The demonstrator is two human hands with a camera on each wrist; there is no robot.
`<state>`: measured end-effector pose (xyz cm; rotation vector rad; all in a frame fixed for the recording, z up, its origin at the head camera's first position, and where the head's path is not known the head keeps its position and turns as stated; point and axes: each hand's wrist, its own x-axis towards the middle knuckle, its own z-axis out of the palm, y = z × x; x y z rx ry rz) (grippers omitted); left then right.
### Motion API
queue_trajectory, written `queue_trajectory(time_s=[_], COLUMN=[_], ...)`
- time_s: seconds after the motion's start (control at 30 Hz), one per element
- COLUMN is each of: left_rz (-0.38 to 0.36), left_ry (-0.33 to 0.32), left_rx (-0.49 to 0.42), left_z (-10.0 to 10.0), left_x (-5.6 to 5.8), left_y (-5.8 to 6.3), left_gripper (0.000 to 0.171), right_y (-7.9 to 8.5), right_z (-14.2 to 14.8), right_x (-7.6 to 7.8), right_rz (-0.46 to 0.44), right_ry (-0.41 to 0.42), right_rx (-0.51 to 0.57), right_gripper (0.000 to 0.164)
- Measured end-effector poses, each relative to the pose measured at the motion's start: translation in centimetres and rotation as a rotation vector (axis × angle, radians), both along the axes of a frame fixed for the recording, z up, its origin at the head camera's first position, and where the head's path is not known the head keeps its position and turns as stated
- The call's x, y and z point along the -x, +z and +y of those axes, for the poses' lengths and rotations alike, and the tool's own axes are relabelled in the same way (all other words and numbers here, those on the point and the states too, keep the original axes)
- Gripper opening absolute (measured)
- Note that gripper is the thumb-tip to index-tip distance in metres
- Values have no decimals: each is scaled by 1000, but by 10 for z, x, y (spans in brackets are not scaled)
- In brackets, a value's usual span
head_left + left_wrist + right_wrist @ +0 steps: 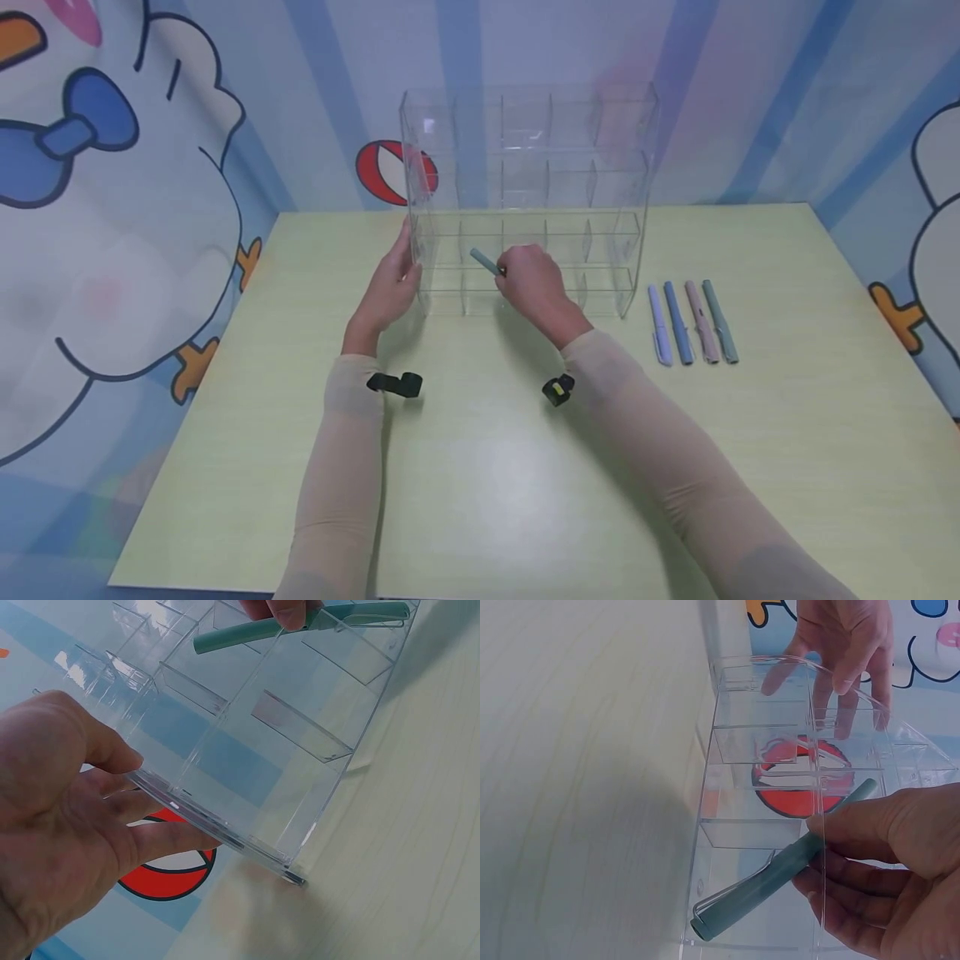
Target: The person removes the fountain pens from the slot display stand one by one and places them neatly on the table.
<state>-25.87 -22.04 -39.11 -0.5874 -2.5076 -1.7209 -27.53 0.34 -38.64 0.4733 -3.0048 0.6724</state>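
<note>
A clear acrylic organizer (525, 213) with stepped rows of compartments stands at the back of the table. At its left side, my left hand (386, 287) holds the side panel, thumb on the front edge and fingers behind, as the left wrist view shows. My right hand (534, 283) pinches a green pen (754, 896) by its middle, in front of the lower rows. The pen lies slantwise, its metal clip and cap end toward the lower left in the right wrist view. Whether the pen touches the organizer, I cannot tell.
Several capped pens lie side by side to the right of the organizer: a lilac pen (659, 325), a blue pen (678, 323), a pink pen (702, 322) and another green pen (721, 322). A cartoon-printed wall (322, 100) borders the pale table (480, 500).
</note>
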Motion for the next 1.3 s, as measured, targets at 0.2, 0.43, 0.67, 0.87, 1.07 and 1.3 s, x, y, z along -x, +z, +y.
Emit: queue_trajectory(time_s=[0.2, 0.43, 0.67, 0.87, 1.07, 1.3], left_rz=[6, 6, -4, 0, -15, -23], left_ry=[-7, -4, 0, -14, -1, 10], left_rx=[-6, 6, 4, 1, 7, 23], left_z=[1, 3, 2, 4, 4, 1], left_x=[0, 0, 3, 1, -1, -2], left_y=[0, 2, -2, 1, 3, 3], left_gripper=[72, 72, 74, 73, 72, 73], right_y=[-1, -1, 8, 19, 30, 43], right_z=[2, 4, 9, 23, 40, 59], right_x=[0, -3, -3, -6, -10, -14], right_rz=[11, 44, 119, 133, 231, 267], right_ry=[5, 27, 39, 13, 1, -71], right_rx=[22, 76, 117, 226, 355, 430], right_gripper=[16, 16, 18, 18, 18, 16])
